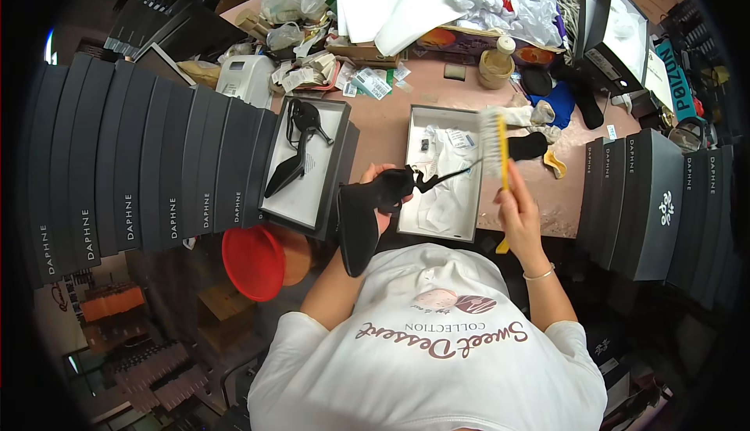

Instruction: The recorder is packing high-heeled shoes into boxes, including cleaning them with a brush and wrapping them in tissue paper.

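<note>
Fingers of the left hand [380, 189] are closed round a black suede high-heeled shoe [373, 211], held above the table edge before an open grey shoebox lined with white paper [440, 173]. A yellow-handled, white-bristled brush [495, 143] is gripped upright in the right hand [517, 206]. Brushing seems in hand; bristles must next be brought onto the suede.

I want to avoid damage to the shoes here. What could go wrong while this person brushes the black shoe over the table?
1. The left hand holds the black shoe beyond the table edge; if it slips, it may fall to the floor.
2. The brush in the right hand swings above the open box, so dust may land on the white paper inside.
</note>
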A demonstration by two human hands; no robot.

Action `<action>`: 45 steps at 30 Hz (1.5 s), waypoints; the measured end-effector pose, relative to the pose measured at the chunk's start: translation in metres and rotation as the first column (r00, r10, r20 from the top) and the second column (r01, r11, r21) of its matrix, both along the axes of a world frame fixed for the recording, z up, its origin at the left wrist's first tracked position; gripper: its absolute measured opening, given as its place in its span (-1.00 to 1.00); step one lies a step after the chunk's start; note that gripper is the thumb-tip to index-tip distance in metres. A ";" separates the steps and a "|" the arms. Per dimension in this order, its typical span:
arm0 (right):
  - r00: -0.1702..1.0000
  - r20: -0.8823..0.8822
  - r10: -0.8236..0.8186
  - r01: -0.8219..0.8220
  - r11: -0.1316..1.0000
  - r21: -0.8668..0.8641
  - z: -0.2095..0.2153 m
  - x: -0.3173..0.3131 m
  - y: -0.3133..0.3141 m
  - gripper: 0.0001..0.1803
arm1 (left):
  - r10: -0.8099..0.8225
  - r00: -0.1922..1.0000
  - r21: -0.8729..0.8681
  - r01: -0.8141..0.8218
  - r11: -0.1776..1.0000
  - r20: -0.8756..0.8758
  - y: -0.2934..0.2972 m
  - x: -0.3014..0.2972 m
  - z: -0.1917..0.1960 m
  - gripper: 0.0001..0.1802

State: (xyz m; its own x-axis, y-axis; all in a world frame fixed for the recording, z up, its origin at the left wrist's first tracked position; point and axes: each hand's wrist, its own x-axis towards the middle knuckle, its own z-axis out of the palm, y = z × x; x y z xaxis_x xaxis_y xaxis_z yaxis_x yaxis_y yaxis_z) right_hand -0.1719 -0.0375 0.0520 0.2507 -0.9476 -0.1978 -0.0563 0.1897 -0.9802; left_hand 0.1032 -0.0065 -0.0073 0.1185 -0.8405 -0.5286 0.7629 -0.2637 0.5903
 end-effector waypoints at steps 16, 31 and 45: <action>0.777 -0.624 0.084 -0.384 0.849 -0.364 -0.066 -0.072 -0.003 -0.46 | 0.074 0.992 -0.128 -0.086 0.988 -0.098 -0.028 0.052 0.009 -0.50; 0.272 -0.941 -0.199 -0.621 0.711 -0.330 -0.162 -0.096 -0.153 -0.54 | 0.068 0.992 0.159 -0.051 0.986 -0.104 -0.030 -0.017 0.010 -0.37; 0.697 -0.663 0.273 -0.669 0.581 -0.464 -0.031 0.106 -0.034 -0.65 | -0.035 0.879 -0.017 0.049 0.999 0.475 -0.018 -0.022 -0.009 -0.55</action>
